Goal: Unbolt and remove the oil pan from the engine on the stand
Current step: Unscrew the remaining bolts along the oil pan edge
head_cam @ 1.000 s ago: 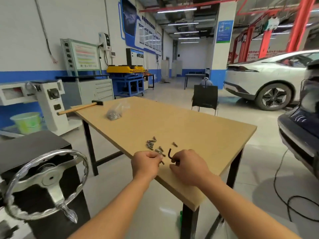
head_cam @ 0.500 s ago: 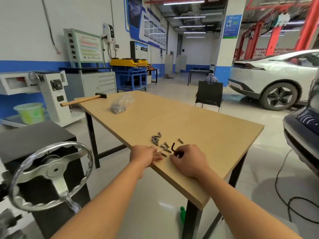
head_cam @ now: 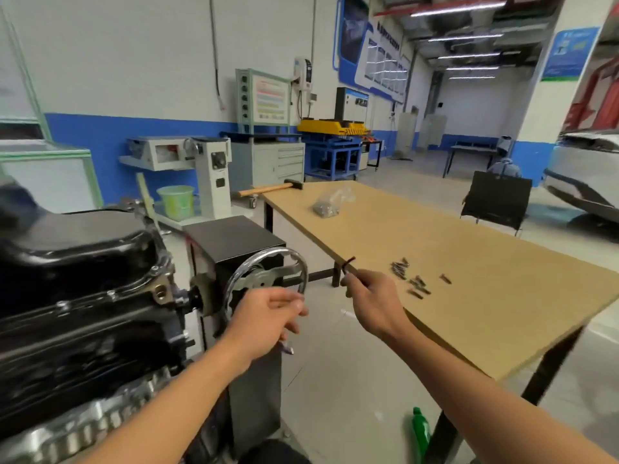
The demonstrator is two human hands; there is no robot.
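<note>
The engine (head_cam: 77, 333) hangs on its stand at the left, with the glossy black oil pan (head_cam: 83, 249) on top. My right hand (head_cam: 375, 304) grips a black hex key (head_cam: 347, 265) in the air beside the table's near left edge. My left hand (head_cam: 264, 324) hovers in front of the stand's chrome handwheel (head_cam: 268, 272), fingers relaxed and holding nothing. Several removed bolts (head_cam: 412, 279) lie loose on the wooden table (head_cam: 469, 262).
A hammer (head_cam: 271, 189) and a plastic bag of parts (head_cam: 330, 204) lie at the table's far end. A green bottle (head_cam: 420, 433) stands on the floor under the table. A black chair (head_cam: 495, 202) and a white car (head_cam: 586, 172) are at the right.
The view has swung left from the table to the engine. My right hand lifted the hex key off the table; my left hand left the bolts and moved toward the handwheel.
</note>
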